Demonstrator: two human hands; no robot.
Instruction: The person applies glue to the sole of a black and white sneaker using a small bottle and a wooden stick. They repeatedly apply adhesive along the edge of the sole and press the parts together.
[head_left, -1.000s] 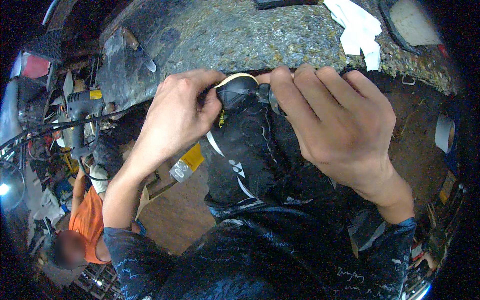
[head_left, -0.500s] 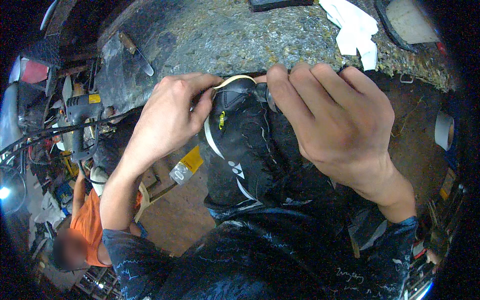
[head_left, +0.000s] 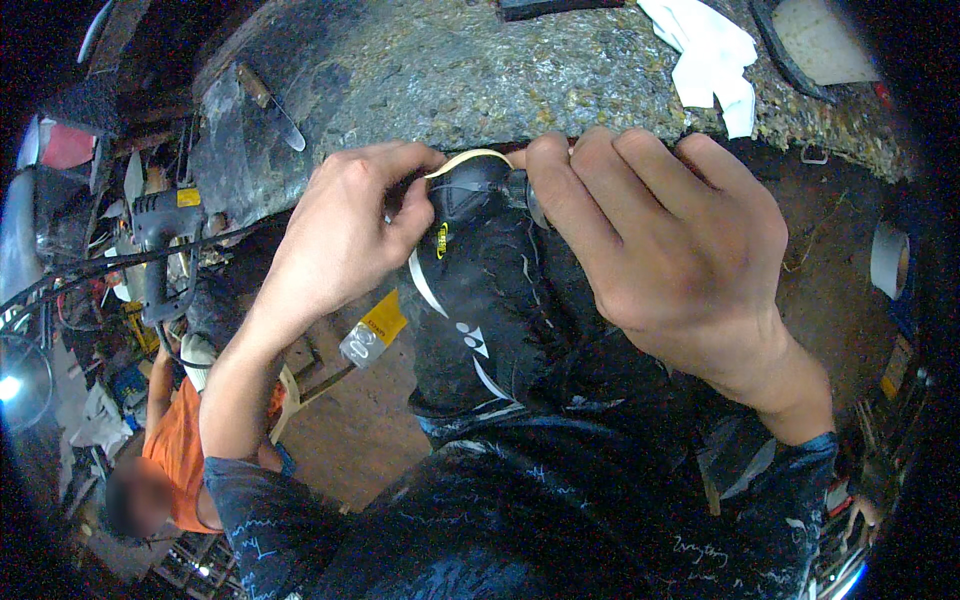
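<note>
Between my hands, above my dark-clothed lap, is a smooth black piece (head_left: 472, 190) that looks like the end of a shoe. A thin cream strip (head_left: 468, 157) curves along its far edge. My left hand (head_left: 350, 225) pinches the strip's left end between thumb and fingers. My right hand (head_left: 670, 235) is closed at the right side of the black piece, knuckles up. Part of a dark round object (head_left: 538, 203) shows beside its index finger; its kind and most of the fingertips are hidden.
Beyond my hands lies a rough stone slab (head_left: 430, 80) with a knife (head_left: 272, 105) and a white cloth (head_left: 705, 65). A heat gun (head_left: 160, 245) and black cables are at left. A person in orange (head_left: 180, 445) is at lower left. A tape roll (head_left: 887, 262) is at right.
My right hand has shifted very slightly left, and the black piece has tilted a little. My left hand keeps its pinch. At the lower right rim, another person's hand has moved.
</note>
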